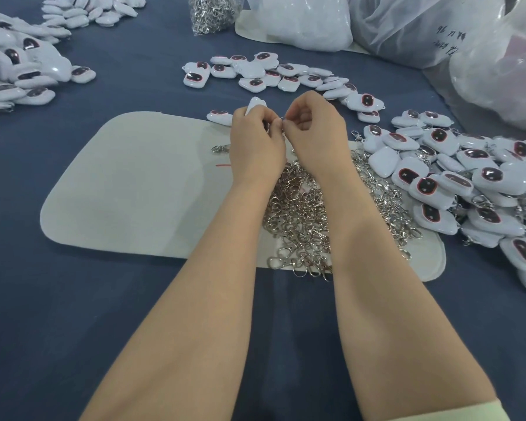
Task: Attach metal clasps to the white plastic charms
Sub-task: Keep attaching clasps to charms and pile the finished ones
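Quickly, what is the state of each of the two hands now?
Left hand: closed, holding a white plastic charm.
Right hand: closed, pinching a small silver metal clasp.

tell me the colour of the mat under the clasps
Pale grey: the rounded fabric mat, seen in the head view.

held charm point(257, 104): mostly behind left hand point(255, 138), only upper end showing
clasp point(283, 118): tiny glint at fingertips, join to charm too small to tell
clasp pile point(298, 214): partly under both forearms
bag writing point(448, 41): blurred (dark strokes, unreadable)
clasp bag point(210, 13): cut by top edge
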`<state>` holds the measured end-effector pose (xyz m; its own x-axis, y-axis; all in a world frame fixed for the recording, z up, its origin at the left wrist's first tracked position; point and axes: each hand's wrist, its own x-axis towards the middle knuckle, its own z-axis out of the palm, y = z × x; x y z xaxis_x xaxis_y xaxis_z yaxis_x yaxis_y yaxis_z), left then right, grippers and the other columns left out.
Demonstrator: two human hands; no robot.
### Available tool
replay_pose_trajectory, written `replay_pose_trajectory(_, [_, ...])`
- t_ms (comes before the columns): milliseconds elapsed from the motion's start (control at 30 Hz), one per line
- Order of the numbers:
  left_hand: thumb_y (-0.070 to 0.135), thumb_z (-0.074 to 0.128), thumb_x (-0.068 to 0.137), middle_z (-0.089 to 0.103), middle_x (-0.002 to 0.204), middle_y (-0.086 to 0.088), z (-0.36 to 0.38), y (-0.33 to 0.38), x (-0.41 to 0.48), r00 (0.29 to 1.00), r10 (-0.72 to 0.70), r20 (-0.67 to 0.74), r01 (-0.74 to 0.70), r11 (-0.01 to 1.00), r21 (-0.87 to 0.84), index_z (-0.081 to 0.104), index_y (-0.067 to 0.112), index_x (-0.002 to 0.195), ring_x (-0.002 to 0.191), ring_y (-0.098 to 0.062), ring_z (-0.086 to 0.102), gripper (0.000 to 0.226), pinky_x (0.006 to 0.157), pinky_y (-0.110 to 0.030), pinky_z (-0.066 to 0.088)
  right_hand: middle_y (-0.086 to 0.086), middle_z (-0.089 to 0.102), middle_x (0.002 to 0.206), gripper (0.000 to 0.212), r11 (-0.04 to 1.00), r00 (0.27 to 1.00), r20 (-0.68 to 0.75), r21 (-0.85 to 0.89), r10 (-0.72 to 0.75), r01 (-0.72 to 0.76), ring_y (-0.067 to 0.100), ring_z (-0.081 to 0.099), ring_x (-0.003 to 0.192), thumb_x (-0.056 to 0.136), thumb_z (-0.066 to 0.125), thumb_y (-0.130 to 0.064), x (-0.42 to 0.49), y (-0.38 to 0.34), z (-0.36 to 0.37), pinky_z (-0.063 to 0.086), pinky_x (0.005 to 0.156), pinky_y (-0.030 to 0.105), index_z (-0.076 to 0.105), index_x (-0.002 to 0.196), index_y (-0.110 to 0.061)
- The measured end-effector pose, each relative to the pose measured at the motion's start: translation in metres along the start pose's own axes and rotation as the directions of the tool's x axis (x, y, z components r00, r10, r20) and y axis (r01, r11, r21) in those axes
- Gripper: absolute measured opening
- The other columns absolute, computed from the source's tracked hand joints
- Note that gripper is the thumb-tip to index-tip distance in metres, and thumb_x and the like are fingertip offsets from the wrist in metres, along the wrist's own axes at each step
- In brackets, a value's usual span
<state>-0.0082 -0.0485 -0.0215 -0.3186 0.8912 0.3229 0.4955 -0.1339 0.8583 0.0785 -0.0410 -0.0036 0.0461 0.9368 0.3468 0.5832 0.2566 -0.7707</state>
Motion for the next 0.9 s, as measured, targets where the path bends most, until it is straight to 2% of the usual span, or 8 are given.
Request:
replay_pose_trajectory(133, [0.015,0.051,0.094,0.058,0.109,-0.008,0.0004,0.0008,0.0005,1.0,-0.007,0.004,0.007,1.0,0.005,0.064,0.009,0.093,0.091,-0.015,0.05,0.014,0.07,-0.022,0.032,-0.013,0.053,0.075,0.014,1.0,1.0,-0.022,0.002,0.016,-0.016,0.0,0.048,0.065,0.084,0.058,-0.005,0.0004,0.0009,0.0007,0.041,0.066,0.009,0.052,0.085,-0.017])
replay_pose_trajectory(200, [0.015,0.051,0.094,0.057,0.109,-0.008,0.0002,0.0009,0.0,1.0,-0.006,0.004,0.006,1.0,0.012,0.063,0.009,0.093,0.093,-0.017,0.052,0.014,0.071,-0.022,0.034,-0.01,0.057,0.078,0.013,1.0,1.0,-0.018,-0.019,0.018,-0.018,0.003,0.05,0.069,0.084,0.059,-0.006,0.0008,0.0008,0.0011,0.041,0.067,0.01,0.054,0.084,-0.018])
replay_pose_trajectory(333, [0.014,0.051,0.094,0.053,0.111,-0.008,-0.0009,0.0014,-0.0018,1.0,0.002,-0.007,-0.002,1.0,0.027,0.063,0.008,0.096,0.09,-0.018,0.052,0.013,0.072,-0.021,0.033,-0.002,0.063,0.087,0.01,0.999,1.0,-0.017,-0.048,0.018,-0.018,0.008,0.053,0.076,0.083,0.06,-0.007,0.0016,0.0009,0.002,0.043,0.071,0.014,0.058,0.085,-0.017])
replay_pose_trajectory(500, [0.013,0.05,0.094,0.051,0.114,-0.008,-0.003,0.0019,-0.0026,1.0,0.006,-0.01,-0.005,1.0,0.026,0.063,0.008,0.097,0.087,-0.019,0.053,0.014,0.075,-0.021,0.035,-0.004,0.061,0.084,0.01,0.998,1.0,0.007,-0.059,0.009,-0.008,0.007,0.051,0.074,0.084,0.06,-0.009,0.0014,0.0022,0.0038,0.039,0.065,0.01,0.057,0.084,-0.018])
replay_pose_trajectory(733, [0.012,0.051,0.093,0.053,0.111,-0.008,-0.0037,0.0014,-0.0005,1.0,-0.008,-0.03,0.008,1.0,0.007,0.063,0.008,0.096,0.085,-0.014,0.048,0.013,0.073,-0.019,0.033,-0.005,0.058,0.082,0.011,0.997,0.998,0.026,-0.038,-0.061,0.062,0.009,0.05,0.072,0.086,0.056,-0.006,-0.0014,0.0012,0.0047,0.044,0.073,0.02,0.053,0.085,-0.016])
replay_pose_trajectory(900, [0.013,0.052,0.093,0.062,0.107,-0.009,-0.0029,0.0004,0.0016,0.999,-0.045,0.002,0.045,0.998,-0.04,0.064,0.01,0.092,0.094,-0.022,0.057,0.013,0.082,-0.028,0.044,-0.006,0.056,0.077,0.012,0.996,0.996,0.043,-0.023,-0.082,0.083,0.002,0.045,0.063,0.085,0.055,-0.005,-0.0017,0.0023,0.0037,0.041,0.067,0.017,0.052,0.084,-0.017])
